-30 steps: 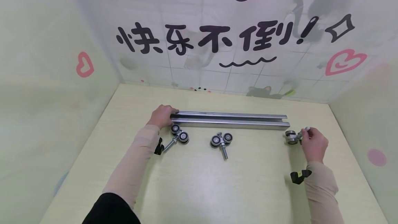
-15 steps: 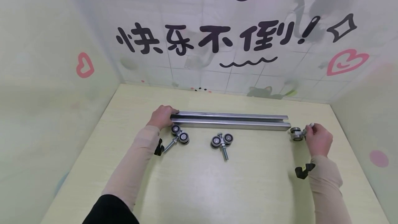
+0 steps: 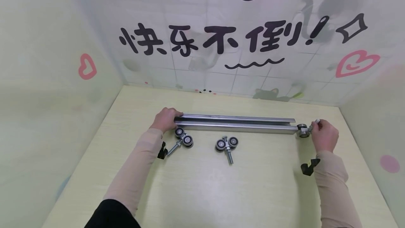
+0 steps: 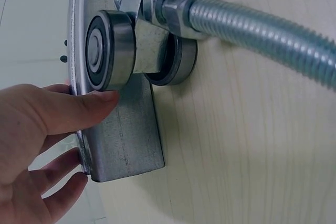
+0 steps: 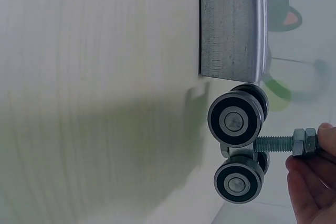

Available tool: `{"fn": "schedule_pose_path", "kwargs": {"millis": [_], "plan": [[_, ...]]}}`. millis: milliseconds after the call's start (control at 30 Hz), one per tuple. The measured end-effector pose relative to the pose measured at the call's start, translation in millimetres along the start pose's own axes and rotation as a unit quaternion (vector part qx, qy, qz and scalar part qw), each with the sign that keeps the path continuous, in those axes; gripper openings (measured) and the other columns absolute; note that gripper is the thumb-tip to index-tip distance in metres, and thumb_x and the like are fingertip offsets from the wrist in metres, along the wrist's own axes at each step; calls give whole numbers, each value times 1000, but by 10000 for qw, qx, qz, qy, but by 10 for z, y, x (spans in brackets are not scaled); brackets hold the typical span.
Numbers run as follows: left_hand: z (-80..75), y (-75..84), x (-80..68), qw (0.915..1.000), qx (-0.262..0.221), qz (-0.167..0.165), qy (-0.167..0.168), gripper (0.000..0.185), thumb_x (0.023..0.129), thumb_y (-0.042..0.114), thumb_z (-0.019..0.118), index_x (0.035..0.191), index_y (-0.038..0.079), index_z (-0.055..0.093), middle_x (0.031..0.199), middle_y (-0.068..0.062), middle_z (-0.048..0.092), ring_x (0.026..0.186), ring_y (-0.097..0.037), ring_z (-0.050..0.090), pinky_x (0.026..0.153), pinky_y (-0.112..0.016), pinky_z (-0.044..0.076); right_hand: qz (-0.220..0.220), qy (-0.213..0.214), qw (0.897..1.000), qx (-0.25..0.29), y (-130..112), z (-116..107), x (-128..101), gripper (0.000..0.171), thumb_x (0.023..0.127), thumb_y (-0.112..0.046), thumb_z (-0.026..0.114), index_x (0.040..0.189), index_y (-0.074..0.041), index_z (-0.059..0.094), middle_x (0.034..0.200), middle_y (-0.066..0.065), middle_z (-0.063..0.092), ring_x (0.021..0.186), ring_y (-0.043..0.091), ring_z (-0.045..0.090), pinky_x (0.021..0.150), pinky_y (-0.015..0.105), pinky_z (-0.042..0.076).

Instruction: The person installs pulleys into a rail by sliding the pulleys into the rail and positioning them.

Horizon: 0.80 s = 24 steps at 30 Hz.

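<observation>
A steel channel rail, slot upward, lies along the back of the table. My left hand grips its left end, thumb on the side wall and fingers at the slotted edge. At the other end my right hand pinches the bolt of a four-wheeled roller trolley by its nuts. That trolley's wheels are right at the rail's open end, the bolt pointing away from the table. Close by my left hand lies a second trolley, its bolt toward me.
Another roller trolley lies in front of the rail's middle, bolt toward me. The pale wood table is bounded by a printed back wall and by side walls.
My right hand has moved back and slightly right, bringing its trolley from in front of the rail's right end up against that end. My left hand stays on the rail.
</observation>
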State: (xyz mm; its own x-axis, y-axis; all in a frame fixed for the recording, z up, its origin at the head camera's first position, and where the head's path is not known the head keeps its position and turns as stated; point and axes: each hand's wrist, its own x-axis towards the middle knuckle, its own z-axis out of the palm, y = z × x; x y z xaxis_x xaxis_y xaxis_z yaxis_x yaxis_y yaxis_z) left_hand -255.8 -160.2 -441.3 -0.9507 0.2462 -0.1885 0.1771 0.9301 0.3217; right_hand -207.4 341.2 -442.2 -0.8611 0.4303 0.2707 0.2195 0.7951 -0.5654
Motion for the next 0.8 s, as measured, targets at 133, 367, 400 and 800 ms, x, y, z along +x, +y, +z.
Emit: {"fn": "schedule_pose_path", "kwargs": {"millis": [133, 367, 400, 800], "plan": [[-1, 3, -3, 10000, -38, -20, -36, 58, 68, 1, 74, 122, 13, 58, 122, -13, 57, 108, -35, 51, 89, -46, 45, -51, -23, 10000, -50, -20, 20, 42, 26, 91, -9, 49, 96, 14, 60, 92, 32, 61, 79, 41, 59, 67, 44, 47], [33, -9, 12, 10000, -51, 54, -38, 58, 68, 1, 73, 123, 12, 57, 122, -13, 57, 105, -33, 51, 90, -45, 44, -109, -11, 9999, -72, -34, 65, 86, 25, 91, -9, 50, 95, 14, 60, 91, 33, 61, 79, 42, 59, 69, 45, 48], [35, -11, 14, 10000, -44, 66, -36, 58, 68, 1, 73, 123, 12, 57, 122, -14, 57, 105, -33, 51, 90, -45, 43, -137, 1, 9999, -67, -36, 72, 93, 25, 90, -8, 51, 95, 14, 61, 91, 33, 61, 79, 43, 59, 70, 47, 48], [27, -10, 8, 10000, -90, 12, 16, 58, 67, 1, 75, 122, 11, 58, 122, -13, 57, 105, -33, 52, 91, -44, 43, -285, -132, 9994, -140, -72, 136, 137, 24, 89, -8, 52, 90, 13, 62, 85, 31, 62, 73, 41, 59, 62, 41, 44]]}}
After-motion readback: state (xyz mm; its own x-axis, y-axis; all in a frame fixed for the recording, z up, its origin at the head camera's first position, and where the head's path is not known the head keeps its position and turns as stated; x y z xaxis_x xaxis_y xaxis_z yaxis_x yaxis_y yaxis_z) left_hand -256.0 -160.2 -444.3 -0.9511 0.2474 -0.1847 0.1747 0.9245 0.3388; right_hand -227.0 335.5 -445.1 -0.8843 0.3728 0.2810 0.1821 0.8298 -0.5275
